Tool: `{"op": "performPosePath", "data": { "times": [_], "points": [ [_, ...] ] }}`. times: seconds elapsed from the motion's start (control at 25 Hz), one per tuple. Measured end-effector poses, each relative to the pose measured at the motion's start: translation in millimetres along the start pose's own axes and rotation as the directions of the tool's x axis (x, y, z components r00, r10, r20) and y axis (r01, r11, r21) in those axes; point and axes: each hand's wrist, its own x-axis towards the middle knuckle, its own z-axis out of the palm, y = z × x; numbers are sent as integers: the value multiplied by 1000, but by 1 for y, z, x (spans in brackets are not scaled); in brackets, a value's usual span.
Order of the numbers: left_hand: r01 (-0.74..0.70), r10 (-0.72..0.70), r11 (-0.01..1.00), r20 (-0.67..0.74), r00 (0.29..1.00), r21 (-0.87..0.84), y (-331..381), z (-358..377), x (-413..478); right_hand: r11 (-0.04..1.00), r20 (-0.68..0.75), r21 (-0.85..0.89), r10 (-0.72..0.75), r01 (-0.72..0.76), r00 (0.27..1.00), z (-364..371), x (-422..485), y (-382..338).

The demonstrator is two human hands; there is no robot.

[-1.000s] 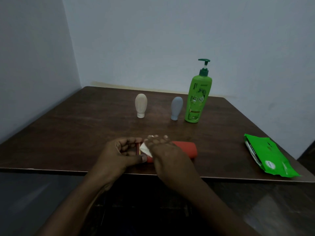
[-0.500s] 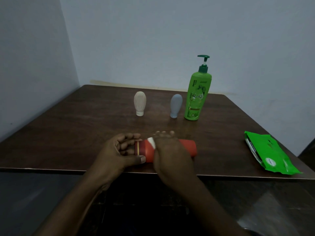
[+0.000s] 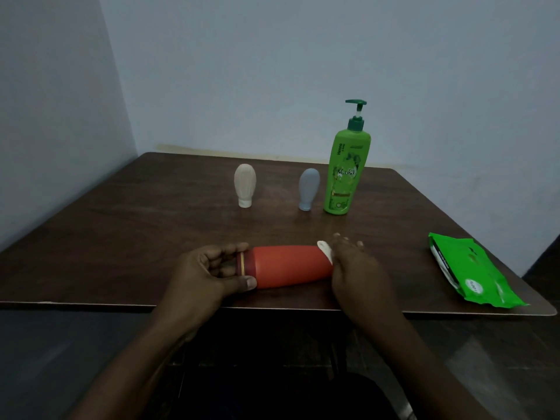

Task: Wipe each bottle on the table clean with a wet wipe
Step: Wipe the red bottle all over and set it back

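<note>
A red bottle (image 3: 289,265) lies on its side near the front edge of the dark wooden table (image 3: 127,225). My left hand (image 3: 209,269) grips its capped left end, fingers curled round the cap. My right hand (image 3: 353,268) covers the bottle's right end and holds a white wet wipe (image 3: 325,249) against it; only a corner of the wipe shows. Farther back stand a beige squeeze bottle (image 3: 245,184), a grey squeeze bottle (image 3: 308,188) and a tall green pump bottle (image 3: 347,168).
A green pack of wet wipes (image 3: 466,272) lies at the table's right front corner. Pale walls close off the table at the back and left.
My right hand has slid the wipe rightward along the red bottle, from near the cap to its far end. My left hand keeps its hold on the cap end.
</note>
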Motion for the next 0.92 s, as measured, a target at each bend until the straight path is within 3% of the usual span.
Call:
{"op": "performPosePath", "data": {
  "times": [0.2, 0.4, 0.6, 0.76, 0.92],
  "points": [
    [33, -34, 999, -13, 999, -12, 1, -3, 4, 998, -53, 54, -25, 27, 998, 9, -34, 9],
    [67, -67, 998, 75, 995, -2, 2, -7, 7, 999, -136, 16, -44, 47, 990, 8, -35, 7],
    [62, -64, 998, 87, 994, 25, 2, -2, 5, 1000, -41, 16, 20, -19, 999, -2, 12, -18],
    [35, -36, 999, 64, 997, 27, -1, -3, 7, 981, -51, 12, -192, 193, 980, 10, 0, -62],
    [6, -7, 1000, 72, 997, 15, 0, -2, 3, 879, 27, 10, -476, 476, 879, 21, -14, -87]
  ]
}}
